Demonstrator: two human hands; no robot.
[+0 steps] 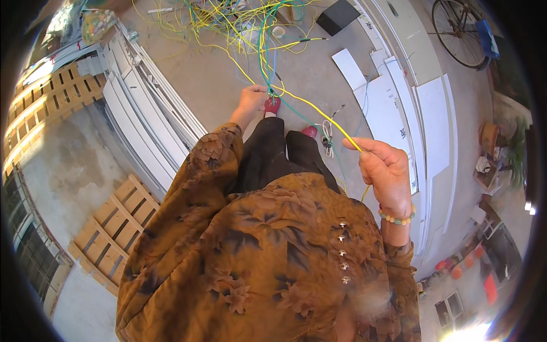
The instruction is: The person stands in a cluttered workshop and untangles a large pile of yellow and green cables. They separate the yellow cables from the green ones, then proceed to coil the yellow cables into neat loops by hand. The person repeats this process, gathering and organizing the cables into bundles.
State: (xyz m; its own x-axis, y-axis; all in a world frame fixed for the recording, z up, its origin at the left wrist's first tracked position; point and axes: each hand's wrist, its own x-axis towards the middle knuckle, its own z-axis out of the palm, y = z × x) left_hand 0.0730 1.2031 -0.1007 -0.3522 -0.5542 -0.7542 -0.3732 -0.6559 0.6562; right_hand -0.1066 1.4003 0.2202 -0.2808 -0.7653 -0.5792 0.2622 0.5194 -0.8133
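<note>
My right hand pinches a yellow cable between thumb and fingers, on the right side of the view. From there the cable runs up and left, past my left hand. The left fingers are closed at a crossing of yellow and green cables, gripping the green cable near a knot-like spot; exactly which strands they hold is partly hidden. Both cables lead up into a tangled heap of yellow, green and blue cables on the floor. A thin green strand trails down to the right between my hands.
White panels lie along the right, and long white strips along the left. A coiled white cord is by my right shoe. A black box and a bicycle wheel stand farther off. Wooden pallets are at left.
</note>
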